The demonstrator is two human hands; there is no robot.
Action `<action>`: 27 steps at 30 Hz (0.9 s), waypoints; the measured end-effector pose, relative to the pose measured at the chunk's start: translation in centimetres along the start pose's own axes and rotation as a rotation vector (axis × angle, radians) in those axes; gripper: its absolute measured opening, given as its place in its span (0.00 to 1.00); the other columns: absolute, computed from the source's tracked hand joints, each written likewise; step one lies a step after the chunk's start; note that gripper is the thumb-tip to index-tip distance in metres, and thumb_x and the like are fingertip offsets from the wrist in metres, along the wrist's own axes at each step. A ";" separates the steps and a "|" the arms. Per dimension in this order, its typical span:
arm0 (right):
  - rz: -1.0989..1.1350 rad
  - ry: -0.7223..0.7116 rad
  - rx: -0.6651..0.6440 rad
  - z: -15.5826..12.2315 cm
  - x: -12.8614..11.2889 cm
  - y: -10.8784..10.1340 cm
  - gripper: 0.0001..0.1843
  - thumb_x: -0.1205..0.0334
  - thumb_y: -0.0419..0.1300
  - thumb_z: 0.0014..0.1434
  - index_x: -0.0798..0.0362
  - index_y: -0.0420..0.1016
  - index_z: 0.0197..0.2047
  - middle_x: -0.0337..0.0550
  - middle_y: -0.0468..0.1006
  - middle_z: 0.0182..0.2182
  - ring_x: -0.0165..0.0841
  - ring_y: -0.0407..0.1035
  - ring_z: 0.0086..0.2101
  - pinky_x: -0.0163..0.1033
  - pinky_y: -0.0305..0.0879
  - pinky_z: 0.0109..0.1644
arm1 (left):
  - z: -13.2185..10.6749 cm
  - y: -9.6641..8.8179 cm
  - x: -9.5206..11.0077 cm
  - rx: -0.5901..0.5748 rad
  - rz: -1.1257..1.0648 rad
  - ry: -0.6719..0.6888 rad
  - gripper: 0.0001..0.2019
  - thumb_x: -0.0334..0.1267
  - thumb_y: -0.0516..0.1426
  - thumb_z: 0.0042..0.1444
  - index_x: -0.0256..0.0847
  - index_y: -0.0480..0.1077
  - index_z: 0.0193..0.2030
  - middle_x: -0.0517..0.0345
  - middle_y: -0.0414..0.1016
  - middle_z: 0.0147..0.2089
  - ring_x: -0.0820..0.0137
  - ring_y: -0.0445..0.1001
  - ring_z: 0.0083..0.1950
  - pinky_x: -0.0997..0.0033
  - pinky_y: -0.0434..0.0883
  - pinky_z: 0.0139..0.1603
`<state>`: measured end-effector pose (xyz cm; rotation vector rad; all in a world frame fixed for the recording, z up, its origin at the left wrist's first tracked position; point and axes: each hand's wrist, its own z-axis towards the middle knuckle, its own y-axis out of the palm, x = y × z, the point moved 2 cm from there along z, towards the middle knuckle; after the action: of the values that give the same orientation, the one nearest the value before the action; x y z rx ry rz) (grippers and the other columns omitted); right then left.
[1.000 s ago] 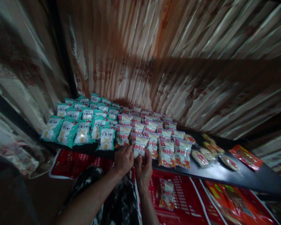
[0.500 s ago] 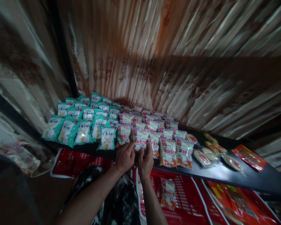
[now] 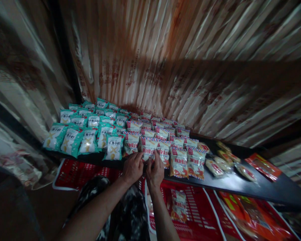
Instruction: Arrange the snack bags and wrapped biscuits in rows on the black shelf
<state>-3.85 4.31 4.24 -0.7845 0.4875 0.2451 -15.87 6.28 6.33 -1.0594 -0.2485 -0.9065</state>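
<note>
A dark shelf [image 3: 256, 190] carries rows of snack packets. Teal packets [image 3: 87, 140] fill its left part and red-and-white packets [image 3: 178, 162] fill the middle. My left hand [image 3: 132, 169] and my right hand [image 3: 155, 170] sit side by side at the shelf's front edge. Both pinch the lower edge of one red-and-white packet [image 3: 148, 148] in the front row, the fingers curled closed on it.
Small round wrapped snacks [image 3: 219, 164] and an orange-red packet [image 3: 263, 166] lie on the shelf's right part. Below the shelf stand red plastic baskets [image 3: 202, 219]; one holds a red-and-white packet [image 3: 178, 206], and orange packets [image 3: 253, 217] lie at the lower right. A striped wall rises behind.
Both hands have pushed the red-and-white packet a little further back into the front row. The view has shifted slightly.
</note>
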 end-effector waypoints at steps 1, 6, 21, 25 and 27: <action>-0.002 0.005 -0.005 0.0 0.0 0.0 0.25 0.55 0.45 0.64 0.57 0.64 0.60 0.55 0.72 0.52 0.40 0.66 0.52 0.49 0.63 0.54 | 0.0 0.0 0.0 -0.008 0.004 -0.004 0.18 0.27 0.48 0.55 0.40 0.67 0.51 0.53 0.76 0.46 0.68 0.75 0.46 0.66 0.74 0.49; -0.020 0.002 -0.012 -0.2 -0.1 0.3 0.25 0.56 0.45 0.65 0.61 0.63 0.60 0.57 0.72 0.52 0.41 0.65 0.51 0.49 0.63 0.54 | 0.0 -0.1 0.0 -0.030 0.049 -0.031 0.18 0.26 0.48 0.55 0.39 0.67 0.51 0.53 0.76 0.47 0.68 0.75 0.46 0.68 0.74 0.49; 0.008 0.033 0.041 -1.3 -0.4 1.0 0.27 0.54 0.44 0.65 0.60 0.56 0.63 0.61 0.66 0.57 0.43 0.59 0.58 0.53 0.59 0.57 | 0.1 -0.6 0.1 -0.048 0.158 -0.080 0.14 0.27 0.49 0.56 0.39 0.70 0.47 0.54 0.77 0.42 0.67 0.76 0.41 0.68 0.74 0.43; 0.020 0.041 0.055 -1.5 -0.5 1.3 0.27 0.53 0.44 0.65 0.59 0.56 0.63 0.61 0.66 0.56 0.44 0.59 0.57 0.56 0.59 0.57 | 0.1 -0.9 0.1 0.016 0.153 -0.031 0.16 0.27 0.49 0.56 0.40 0.69 0.49 0.52 0.76 0.44 0.66 0.74 0.45 0.66 0.74 0.45; 0.025 0.049 0.066 -1.5 -0.5 1.4 0.28 0.52 0.44 0.65 0.58 0.56 0.63 0.62 0.65 0.57 0.45 0.58 0.58 0.57 0.59 0.57 | 0.1 -1.1 0.3 0.067 0.154 0.001 0.17 0.28 0.48 0.57 0.40 0.69 0.52 0.51 0.74 0.47 0.65 0.72 0.49 0.64 0.72 0.49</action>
<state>-5.30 4.14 2.70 -0.7219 0.5489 0.2328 -16.53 6.04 7.26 -1.0023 -0.1927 -0.7557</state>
